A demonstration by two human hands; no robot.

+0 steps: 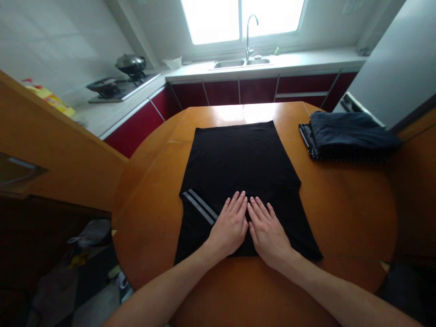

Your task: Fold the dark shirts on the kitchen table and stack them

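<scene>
A black garment with two grey stripes, which looks like a shirt [238,156], lies spread flat over the middle of the wooden table [146,213]. My left hand [230,225] rests palm down on its near part, just right of the stripes, fingers stretched out. Beside it, my right hand [269,231] also presses flat on the cloth. The fingertips of both hands point away from me and nearly meet. Neither hand grips anything. Part of the near cloth is hidden under my hands and wrists.
A stack of folded dark clothes [352,136] sits at the table's right side. Beyond the table are a counter with a sink [229,63] and a faucet [248,38]. A gas stove [124,88] with a wok stands left, a pale refrigerator [391,68] right.
</scene>
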